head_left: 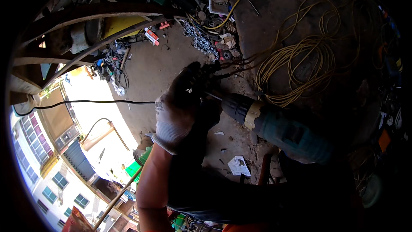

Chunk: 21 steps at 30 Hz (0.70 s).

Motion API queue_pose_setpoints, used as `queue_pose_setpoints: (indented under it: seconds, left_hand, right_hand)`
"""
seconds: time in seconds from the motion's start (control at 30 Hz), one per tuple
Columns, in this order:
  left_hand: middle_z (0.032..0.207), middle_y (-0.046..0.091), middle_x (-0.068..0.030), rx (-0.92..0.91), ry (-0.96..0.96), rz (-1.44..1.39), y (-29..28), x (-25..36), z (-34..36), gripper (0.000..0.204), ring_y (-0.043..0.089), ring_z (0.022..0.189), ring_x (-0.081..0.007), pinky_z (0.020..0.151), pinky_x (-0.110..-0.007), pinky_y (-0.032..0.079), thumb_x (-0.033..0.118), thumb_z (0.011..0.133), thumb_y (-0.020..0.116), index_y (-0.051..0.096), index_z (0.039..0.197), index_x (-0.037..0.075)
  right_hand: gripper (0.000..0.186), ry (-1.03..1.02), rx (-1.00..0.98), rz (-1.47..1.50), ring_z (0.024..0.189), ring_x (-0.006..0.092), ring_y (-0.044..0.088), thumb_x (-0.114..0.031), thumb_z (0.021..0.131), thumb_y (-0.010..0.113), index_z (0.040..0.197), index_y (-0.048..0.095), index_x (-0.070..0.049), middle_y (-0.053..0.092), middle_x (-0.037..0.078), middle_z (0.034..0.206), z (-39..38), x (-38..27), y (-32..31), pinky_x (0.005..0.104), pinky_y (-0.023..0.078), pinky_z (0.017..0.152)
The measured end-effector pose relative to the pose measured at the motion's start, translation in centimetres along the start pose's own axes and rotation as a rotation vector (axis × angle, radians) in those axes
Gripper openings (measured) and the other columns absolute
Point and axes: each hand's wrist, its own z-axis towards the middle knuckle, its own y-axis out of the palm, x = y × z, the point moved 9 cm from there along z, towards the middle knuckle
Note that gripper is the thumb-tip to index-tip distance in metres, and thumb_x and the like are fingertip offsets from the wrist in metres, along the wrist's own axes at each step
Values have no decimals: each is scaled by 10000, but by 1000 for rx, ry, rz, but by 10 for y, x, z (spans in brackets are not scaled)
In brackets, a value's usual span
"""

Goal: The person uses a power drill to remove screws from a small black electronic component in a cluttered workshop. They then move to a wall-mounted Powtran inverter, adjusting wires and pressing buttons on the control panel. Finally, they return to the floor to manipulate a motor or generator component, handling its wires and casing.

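A power drill [274, 124] with a dark teal body, a yellowish collar and a black chuck is seen in the middle of the picture, lying slantwise from the lower right toward the upper left. A thin bit comes out from its chuck and meets a dark piece [201, 146] which is held upright in front of the person. The left hand [178, 103], covered by a whitish work glove with dark fingers, is closed around the upper end of this dark piece, just beside the tip of the drill; its fingers are curled tightly on it. The right hand is not seen clearly: the back part of the drill goes into deep shadow at the lower right, so it cannot be told how it is gripped.

Behind the drill, a big loose coil of yellow cable [304, 56] is spread on the dirty concrete floor [159, 68]. A heap of metal chain [199, 38] and small scraps are lying farther up. A black wire [86, 102] is stretched across the left side. A curved rusty frame [86, 30] is found at the upper left, and a sunlit street with buildings [56, 176] is visible far below.
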Motion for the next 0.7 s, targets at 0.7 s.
queue_pose_setpoints:
  seconds: [0.7]
  left_hand:
    - [1298, 597, -178, 16, 74, 170, 0, 3, -3, 509, 605, 1165, -224, 958, -331, 515, -146, 877, 540, 464, 1371, -56]
  right_hand:
    - [364, 82, 28, -194, 860, 244, 614, -349, 991, 480, 1228, 534, -78, 608, 83, 1039, 14, -11, -16, 360, 513, 844]
